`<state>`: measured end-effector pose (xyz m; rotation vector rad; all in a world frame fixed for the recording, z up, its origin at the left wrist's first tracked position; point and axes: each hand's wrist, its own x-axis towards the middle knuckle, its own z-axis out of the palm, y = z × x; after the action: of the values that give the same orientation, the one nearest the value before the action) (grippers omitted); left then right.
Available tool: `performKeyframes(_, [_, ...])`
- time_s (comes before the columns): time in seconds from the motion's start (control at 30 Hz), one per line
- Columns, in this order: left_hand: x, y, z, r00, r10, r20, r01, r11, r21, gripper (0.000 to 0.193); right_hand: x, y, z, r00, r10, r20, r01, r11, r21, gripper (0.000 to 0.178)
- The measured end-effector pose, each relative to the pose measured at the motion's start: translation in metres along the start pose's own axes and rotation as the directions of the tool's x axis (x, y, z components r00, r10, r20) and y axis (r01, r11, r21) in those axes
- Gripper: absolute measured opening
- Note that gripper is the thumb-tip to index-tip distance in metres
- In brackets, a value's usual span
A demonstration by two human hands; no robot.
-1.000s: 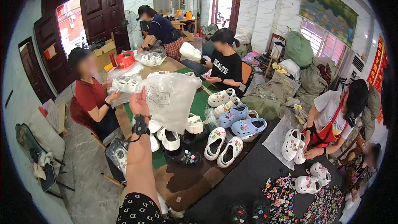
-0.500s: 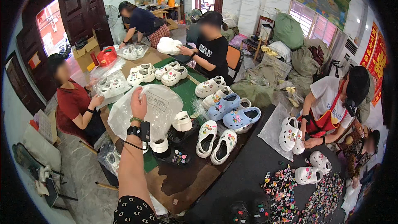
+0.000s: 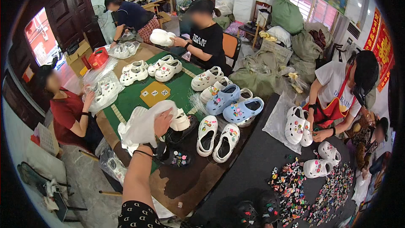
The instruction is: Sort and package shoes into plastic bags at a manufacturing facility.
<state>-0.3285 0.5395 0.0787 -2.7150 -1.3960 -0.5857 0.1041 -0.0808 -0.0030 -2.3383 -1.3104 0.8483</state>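
My left hand [image 3: 163, 122] reaches over the green part of the table, palm down, against a whitish plastic bag [image 3: 145, 126]. The bag is bunched and blurred; the fingers appear closed on its edge. Under and beside it lie white clogs [image 3: 126, 127], partly covered by the bag. Just right of my hand, a white clog [image 3: 180, 120] rests by a black one. A black clog with colourful charms [image 3: 179, 158] is near my wrist. Farther right stand a pair of white charm-covered clogs [image 3: 218, 139] and blue clogs [image 3: 244, 110]. My right hand is out of view.
Several charm-decorated white clogs [image 3: 168, 70] stand at the table's far side. A co-worker at right handles white clogs [image 3: 294, 126] beside heaps of loose charms [image 3: 289, 188] on a black table [image 3: 236, 190]. Other people work at left and far side. Sacks [image 3: 287, 14] are piled behind.
My left hand has moved right and down, and the bag has swung from spread out to bunched. A yellow patch on the green table now shows. The whole view has shifted slightly.
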Motion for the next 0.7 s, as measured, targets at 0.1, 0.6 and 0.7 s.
performKeyframes(0.1, [-0.031,-0.046,0.008,0.984,-0.117,-0.133,0.144,0.967,0.209,0.026,0.001,-0.007,-0.006,0.999,-0.016,0.047,0.015,1.0,0.027,0.044])
performKeyframes(0.6, [0.059,-0.062,0.012,0.875,-0.262,-0.406,0.081,0.908,-0.412,0.037,0.006,-0.06,-0.036,0.981,0.028,0.19,0.012,0.978,-0.206,0.036])
performKeyframes(0.7, [0.01,-0.067,0.056,0.998,0.057,-0.004,-0.054,0.922,-0.383,0.043,0.011,-0.045,-0.016,0.99,-0.019,0.139,0.037,0.991,-0.132,0.044])
